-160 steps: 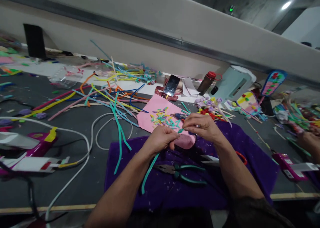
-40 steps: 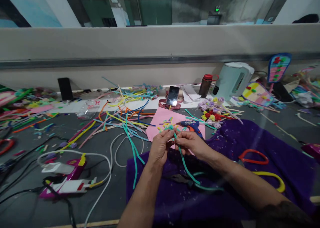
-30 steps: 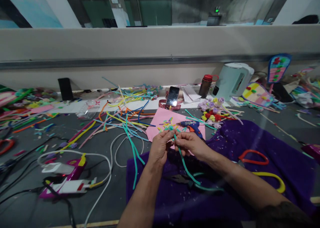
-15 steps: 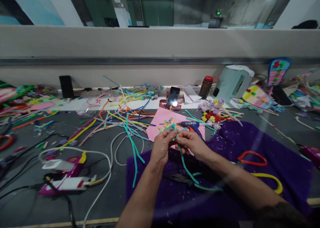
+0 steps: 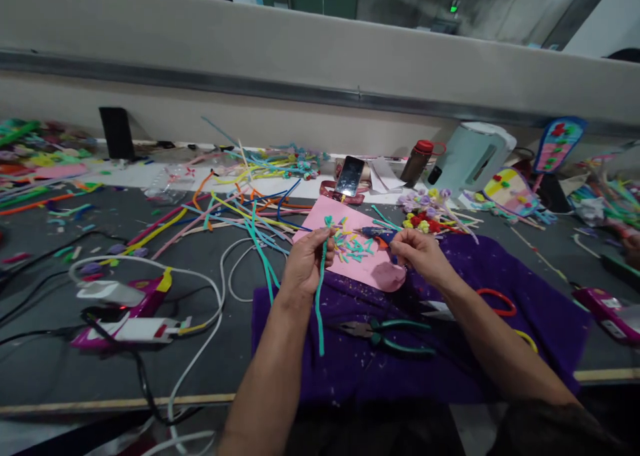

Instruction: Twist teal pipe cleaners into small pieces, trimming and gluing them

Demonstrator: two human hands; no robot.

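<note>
Above the purple cloth (image 5: pixel 450 349), near the middle of the worktop (image 5: pixel 100 376), the left hand (image 5: pixel 305 263) is closed around a teal pipe cleaner (image 5: pixel 319 296), gripping it near its curled upper end so that the rest hangs straight down over the cloth's edge. Well apart from it, the right hand (image 5: pixel 420 253) hovers over the pink sheet (image 5: pixel 360 269) with its fingers pinched together (whether anything small sits between them cannot be told). Short cut bits of pipe cleaner (image 5: pixel 353 246) in teal, yellow and pink lie scattered on the pink sheet between the two hands, and a blue glue gun (image 5: pixel 374 233) rests at the sheet's far side, just beyond the right hand. Pliers (image 5: pixel 385 333) with teal handles lie flat on the cloth below the hands. Long loose pipe cleaners (image 5: pixel 240 209) are strewn to the left, beside a coiled white cable (image 5: pixel 200 323). Farther back stand a phone (image 5: pixel 350 175), a red-capped bottle (image 5: pixel 416 163) and a pale kettle (image 5: pixel 473 157).
</note>
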